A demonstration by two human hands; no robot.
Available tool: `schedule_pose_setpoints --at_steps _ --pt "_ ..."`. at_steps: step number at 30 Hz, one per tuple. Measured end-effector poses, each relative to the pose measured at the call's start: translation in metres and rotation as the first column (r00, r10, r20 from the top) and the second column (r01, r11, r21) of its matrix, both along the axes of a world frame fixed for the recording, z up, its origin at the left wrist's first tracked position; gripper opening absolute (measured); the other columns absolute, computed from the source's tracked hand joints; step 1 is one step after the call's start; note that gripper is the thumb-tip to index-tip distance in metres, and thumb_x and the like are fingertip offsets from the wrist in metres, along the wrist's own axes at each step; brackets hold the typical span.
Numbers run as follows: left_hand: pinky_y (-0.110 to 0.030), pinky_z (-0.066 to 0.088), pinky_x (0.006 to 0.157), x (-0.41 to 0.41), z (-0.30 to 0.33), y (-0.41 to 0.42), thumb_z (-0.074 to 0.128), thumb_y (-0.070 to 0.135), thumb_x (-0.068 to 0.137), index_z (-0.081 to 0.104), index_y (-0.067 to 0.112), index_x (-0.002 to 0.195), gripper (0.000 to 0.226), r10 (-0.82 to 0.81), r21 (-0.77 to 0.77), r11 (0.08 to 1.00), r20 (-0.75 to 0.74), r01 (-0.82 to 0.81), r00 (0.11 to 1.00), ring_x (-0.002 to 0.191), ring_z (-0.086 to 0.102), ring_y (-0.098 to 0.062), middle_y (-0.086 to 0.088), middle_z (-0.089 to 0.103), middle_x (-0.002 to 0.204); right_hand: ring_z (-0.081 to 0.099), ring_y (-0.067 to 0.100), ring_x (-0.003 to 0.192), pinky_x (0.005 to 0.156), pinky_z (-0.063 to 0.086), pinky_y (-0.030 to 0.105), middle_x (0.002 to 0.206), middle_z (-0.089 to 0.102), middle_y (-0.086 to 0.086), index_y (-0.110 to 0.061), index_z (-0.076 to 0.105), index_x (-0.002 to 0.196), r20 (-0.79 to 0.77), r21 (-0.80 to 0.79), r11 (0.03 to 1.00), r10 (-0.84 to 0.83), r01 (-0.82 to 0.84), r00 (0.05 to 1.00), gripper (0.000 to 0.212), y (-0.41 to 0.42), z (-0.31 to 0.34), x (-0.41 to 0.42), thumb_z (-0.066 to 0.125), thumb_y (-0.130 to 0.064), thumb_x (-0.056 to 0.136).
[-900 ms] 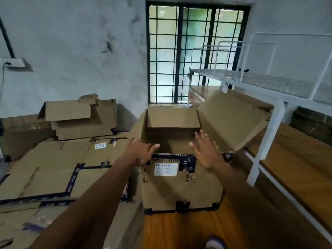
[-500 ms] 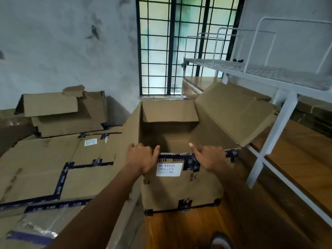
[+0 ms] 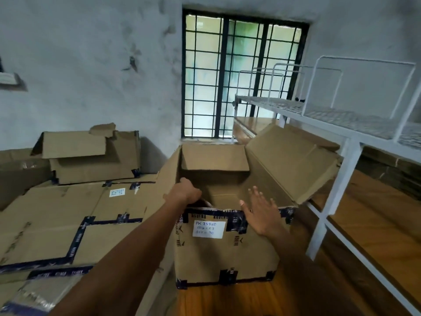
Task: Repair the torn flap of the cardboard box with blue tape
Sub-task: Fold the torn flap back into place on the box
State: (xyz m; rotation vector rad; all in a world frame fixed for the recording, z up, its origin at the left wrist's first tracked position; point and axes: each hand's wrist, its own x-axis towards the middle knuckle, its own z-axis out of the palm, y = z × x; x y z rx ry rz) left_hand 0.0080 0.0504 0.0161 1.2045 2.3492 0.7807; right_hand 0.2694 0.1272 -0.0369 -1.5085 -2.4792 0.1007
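An open cardboard box stands on the floor in front of me, with dark blue printed tape along its edges and a white handwritten label on its front. Its far flap and right flap stand up. My left hand reaches over the front left corner, fingers curled down round the front flap that is folded inside. My right hand hovers flat, fingers spread, over the front rim near the right corner. No tape roll is in view.
Flattened taped cartons are piled at the left, with folded boxes on top. A white metal rack with wooden boards stands close on the right. Behind the box is a barred window.
Both hands gripped the box's front rim before. The left hand has since moved in over the left corner, and the right hand has let go and opened flat.
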Motion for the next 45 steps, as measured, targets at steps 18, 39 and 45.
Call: schedule_pose_setpoints --at_steps 18,39,45 --pt "-0.046 0.056 0.109 -0.013 -0.013 -0.098 0.067 -0.006 0.096 0.068 0.020 0.140 0.051 -0.497 0.537 0.817 0.474 0.208 0.727 0.126 0.071 -0.020 -0.002 0.076 0.134 0.055 0.031 0.135 0.106 0.042 0.042 0.143 0.061 0.010 -0.021 0.054 0.146 -0.987 -0.156 0.941 -0.140 0.301 -0.074 0.068 -0.006 0.099 0.054 0.033 -0.070 0.104" --pt "-0.052 0.057 0.105 0.005 -0.078 -0.113 0.065 0.022 0.105 0.077 0.020 0.118 0.018 -0.193 0.368 0.927 0.637 -0.075 0.746 0.118 0.069 -0.029 -0.009 0.074 0.125 0.008 0.036 0.164 0.131 0.012 0.060 0.175 0.018 -0.002 -0.032 0.016 0.168 0.096 -0.446 0.877 0.248 -0.182 0.964 0.105 -0.018 0.057 0.021 0.063 -0.078 0.086" --pt "-0.047 0.059 0.097 0.031 -0.075 -0.103 0.078 0.010 0.095 0.062 0.019 0.118 0.029 -0.009 0.316 0.911 0.661 -0.267 0.751 0.111 0.067 -0.027 -0.008 0.069 0.118 0.003 0.041 0.163 0.122 0.005 0.075 0.178 0.009 0.000 -0.043 0.014 0.166 0.224 -0.331 0.927 0.260 -0.178 0.939 0.088 -0.028 0.043 -0.020 0.054 -0.074 0.094"
